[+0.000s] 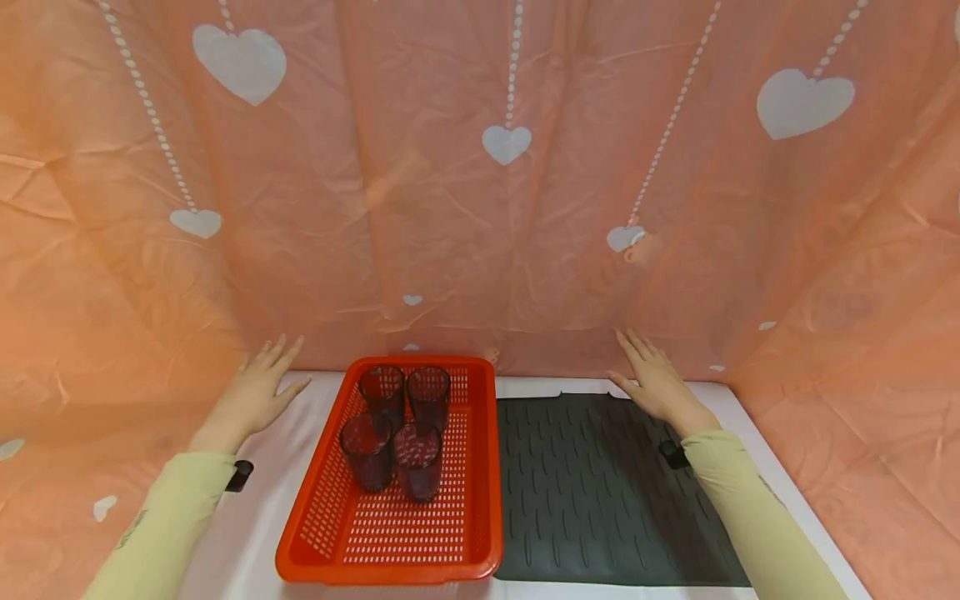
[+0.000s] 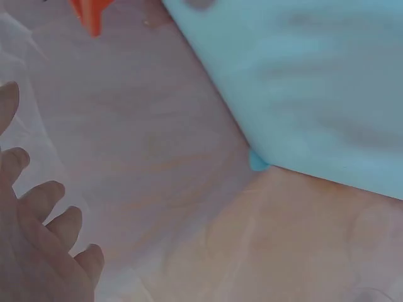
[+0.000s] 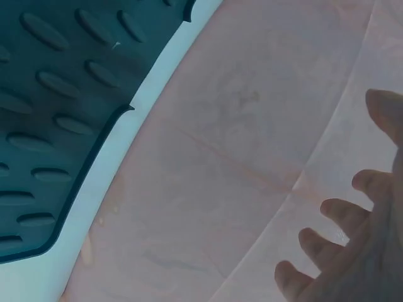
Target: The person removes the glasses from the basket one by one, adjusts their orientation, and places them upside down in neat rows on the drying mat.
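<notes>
A red perforated basket (image 1: 465, 467) sits on the white table and holds several dark translucent cups (image 1: 397, 429) standing upright. To its right lies a dark ribbed mat (image 1: 600, 500). My left hand (image 1: 258, 392) hovers left of the basket with fingers straight and spread, holding nothing; the left wrist view shows its fingers (image 2: 44, 220) near the pink curtain. My right hand (image 1: 652, 379) is spread flat over the mat's far edge, also holding nothing. In the right wrist view its fingers (image 3: 340, 251) sit before the curtain, with the mat (image 3: 56, 107) at the left.
A pink curtain with white hearts (image 1: 506, 142) closes in the back and both sides of the table. A strip of white table (image 1: 247, 517) shows left of the basket. A corner of the red basket (image 2: 91, 16) shows in the left wrist view.
</notes>
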